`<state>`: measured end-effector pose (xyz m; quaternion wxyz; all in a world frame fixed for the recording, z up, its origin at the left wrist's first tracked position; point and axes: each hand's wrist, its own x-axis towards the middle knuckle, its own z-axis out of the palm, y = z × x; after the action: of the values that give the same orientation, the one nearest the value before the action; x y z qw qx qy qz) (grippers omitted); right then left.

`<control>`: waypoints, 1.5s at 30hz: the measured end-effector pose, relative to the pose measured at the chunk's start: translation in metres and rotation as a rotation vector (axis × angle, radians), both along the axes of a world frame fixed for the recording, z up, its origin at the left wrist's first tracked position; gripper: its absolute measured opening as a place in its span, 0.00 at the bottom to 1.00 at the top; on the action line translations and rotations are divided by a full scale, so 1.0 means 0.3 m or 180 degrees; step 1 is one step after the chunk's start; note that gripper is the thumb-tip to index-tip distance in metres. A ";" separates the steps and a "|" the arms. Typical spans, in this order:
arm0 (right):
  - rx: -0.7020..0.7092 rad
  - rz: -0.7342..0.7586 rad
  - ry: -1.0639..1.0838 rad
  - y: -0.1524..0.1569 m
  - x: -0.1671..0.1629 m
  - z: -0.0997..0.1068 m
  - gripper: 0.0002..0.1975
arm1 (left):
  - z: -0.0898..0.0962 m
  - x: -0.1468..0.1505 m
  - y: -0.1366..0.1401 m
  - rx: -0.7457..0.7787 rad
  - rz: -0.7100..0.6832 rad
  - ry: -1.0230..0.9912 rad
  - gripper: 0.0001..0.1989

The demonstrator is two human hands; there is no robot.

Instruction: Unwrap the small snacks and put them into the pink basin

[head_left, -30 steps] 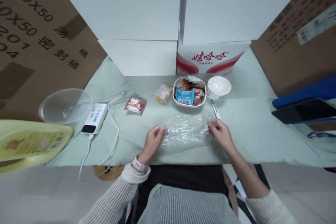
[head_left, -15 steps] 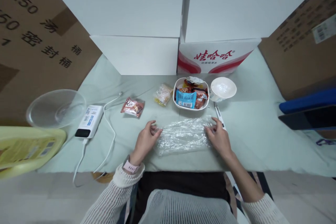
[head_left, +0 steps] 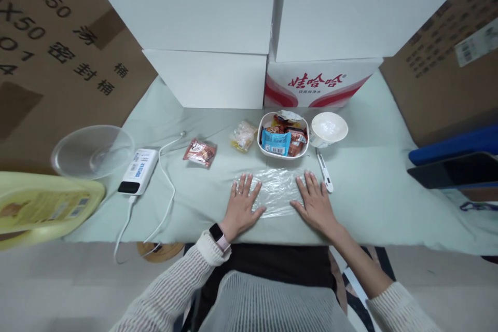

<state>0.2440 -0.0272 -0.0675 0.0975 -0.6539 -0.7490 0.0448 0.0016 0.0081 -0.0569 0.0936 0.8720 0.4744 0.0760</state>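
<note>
With the clear plastic film (head_left: 276, 194) as the center of the dial, it lies flat and crinkled on the pale green surface (head_left: 373, 207), near its front edge.

The left hand (head_left: 241, 208) rests palm down at 8 o'clock, over the film's edge. Its fingers are spread wide and grip nothing; a smartwatch (head_left: 219, 236) with a pale pink strap is on the wrist. The right hand (head_left: 316, 208) mirrors it at 4 o'clock, palm down, fingers fanned wide and holding nothing.

At 12 o'clock, just beyond the film, stands a white square bowl (head_left: 283, 157) filled with wrapped snacks, a blue packet (head_left: 276, 142) at the front. A white paper bowl (head_left: 330, 129) stands beside it at 1 o'clock. A slim white pen-like tool (head_left: 324, 171) lies at 2 o'clock, near the right fingertips.

A clear-wrapped snack (head_left: 244, 136) lies at 11 o'clock, beside the square bowl, and a reddish-brown snack packet (head_left: 200, 153) at 10 o'clock. Toward 9 o'clock are a white cable (head_left: 170, 194) and, farther out, a white power bank (head_left: 139, 170).
</note>
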 end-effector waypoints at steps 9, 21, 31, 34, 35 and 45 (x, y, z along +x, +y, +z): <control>0.0273 0.0186 0.0363 -0.093 0.061 0.042 0.26 | 0.114 -0.054 -0.010 0.0037 -0.0449 0.0014 0.29; 0.0546 0.0443 0.0798 -0.205 0.022 0.062 0.07 | 0.088 0.165 -0.227 -0.0362 -0.0728 -0.0367 0.27; 0.0562 0.0271 0.0531 -0.162 0.086 0.063 0.07 | 0.100 0.185 -0.217 -0.0385 -0.0654 -0.0471 0.24; 0.0577 0.0330 0.0722 -0.199 0.018 0.107 0.06 | 0.101 0.192 -0.229 -0.0369 -0.0651 -0.0552 0.26; 0.0519 0.0405 0.0850 -0.217 -0.012 0.131 0.06 | 0.099 0.195 -0.234 -0.0371 -0.0632 -0.0587 0.25; -0.0887 0.0796 0.1821 -0.233 0.123 0.225 0.29 | 0.128 0.052 -0.220 -0.1731 -0.0639 -0.2284 0.17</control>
<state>0.2808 -0.0971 -0.0001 0.2070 -0.5250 -0.7523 0.3399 0.0174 -0.0580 -0.0185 0.4841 0.7760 0.3280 0.2364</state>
